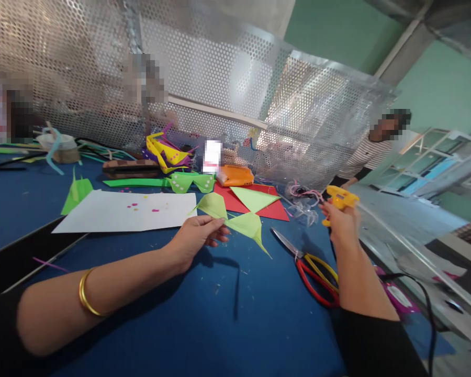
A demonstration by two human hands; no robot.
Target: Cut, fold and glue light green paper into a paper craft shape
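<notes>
Pinched between the thumb and fingers of my left hand (196, 238) is a light green bow-shaped piece (246, 225), held above the blue table at its narrow middle. My right hand (344, 226) is wrapped round a yellow glue gun (342, 197), raised at the table's right side and apart from the green piece. Scissors (317, 272) with one red and one yellow handle lie on the table between my hands, blades pointing away. Behind the bow, a light green triangle (254, 198) rests on a red sheet (277, 210).
A white sheet (113, 212) with small coloured bits lies at left, near green paper-like glasses (192, 182). Behind are yellow glasses (167, 152), a brown case (131, 168) and an orange packet (235, 175). A perforated metal screen (204, 68) backs the table. A person (367, 157) stands at right.
</notes>
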